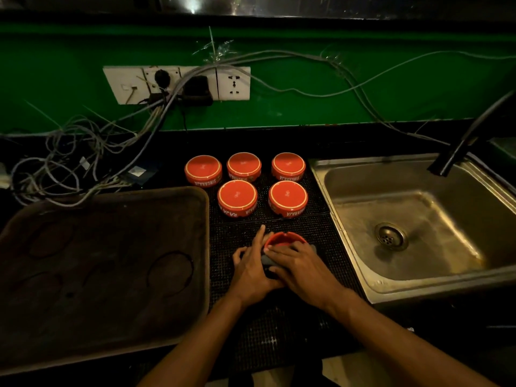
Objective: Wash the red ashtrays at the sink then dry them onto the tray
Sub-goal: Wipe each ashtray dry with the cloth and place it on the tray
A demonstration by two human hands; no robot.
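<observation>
**Hands working a cloth on one red ashtray beside the sink**

The person is standing at a dark desk (279, 344) covered by a black studded rubber mat (329, 263). The left hand (252, 268) is curling around the near left side of a round red ceramic ashtray (284, 238), its forefinger lying straight up along the rim, so its grip is closing on the ashtray. The right hand (300, 265) is lying over the ashtray's near edge with fingers bent, pressing a small grey cloth (268, 259) against it; this grip is holding the cloth. The ashtray is sitting upright on the mat, between the tray and the sink, with only its far rim showing.

Five more round red ashtrays with white lettering (237, 197) are resting upside down on the mat just behind the hands, three in the far row and two in the near row, each standing apart from its neighbours.

A large dark rectangular tray (195, 275) is lying to the left, with faint ring marks on its surface. A stainless steel sink (343, 219) with a round drain is sitting to the right, under a dark tap spout (458, 152).

On the green wall (307, 107) behind, a white socket panel (234, 82) is feeding a tangle of grey cables (83, 163).
</observation>
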